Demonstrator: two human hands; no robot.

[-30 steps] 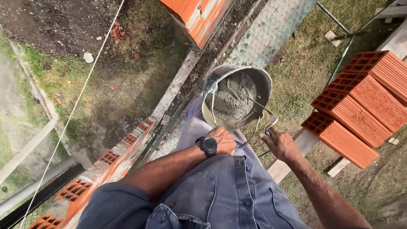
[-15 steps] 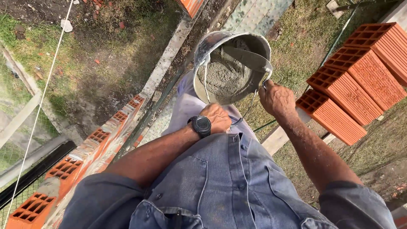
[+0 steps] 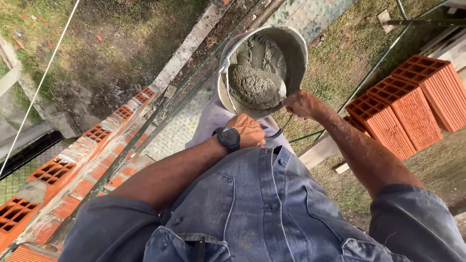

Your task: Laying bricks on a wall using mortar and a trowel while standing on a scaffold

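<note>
Right hand (image 3: 302,104): closed around the handle of a trowel, at the near rim of the bucket, at roughly 1 o'clock from picture centre. Trowel blade (image 3: 280,92) dips into the mortar; most of it is hidden by the hand and the mix.

Left hand (image 3: 247,130): closed in a loose fist just below the bucket, at 12 o'clock from centre, resting against the person's pale trouser leg (image 3: 211,121); whether it grips anything cannot be told. Black wristwatch (image 3: 228,138) on its wrist.

Bucket (image 3: 297,48): round, grey, mortar-smeared, at 12 to 1 o'clock, touching or just above the trouser leg. Holds a heaped mound of wet grey mortar (image 3: 255,85).

Shirt (image 3: 262,213): blue-grey, buttoned, short sleeves, filling the lower picture from 5 to 7 o'clock.

Brick wall (image 3: 73,170): top course of orange hollow bricks with mortar joints, running from 8 o'clock up towards 11 o'clock, just beside the person's left arm.

String line (image 3: 41,82): thin, pale, stretched diagonally at 9 to 11 o'clock, apart from the wall.

Scaffold tubes (image 3: 160,121): green-grey metal, running alongside the wall.

Stacked bricks (image 3: 407,106): orange hollow blocks at 2 to 3 o'clock, on the ground well below.

Grass (image 3: 349,53): patchy, at 1 to 2 o'clock, far beneath.
</note>
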